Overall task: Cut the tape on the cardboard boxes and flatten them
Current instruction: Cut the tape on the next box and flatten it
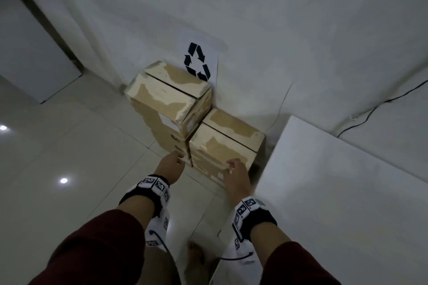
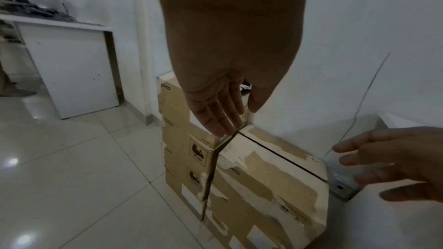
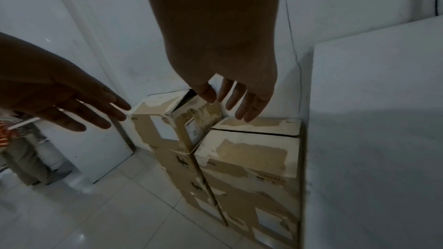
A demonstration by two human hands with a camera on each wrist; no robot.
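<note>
Left hand (image 1: 171, 164) and right hand (image 1: 236, 174) released (fingers spread), seemingly just short of stacked cardboard boxes (image 1: 225, 143)

print on the cardboard boxes (image 1: 222, 146) is too blurred to read.

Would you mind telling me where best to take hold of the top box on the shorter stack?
Probably by its two end faces, from above, one hand each side. The shorter stack's top box backs onto the wall, and both open hands, left hand and right hand, already flank it.
</note>
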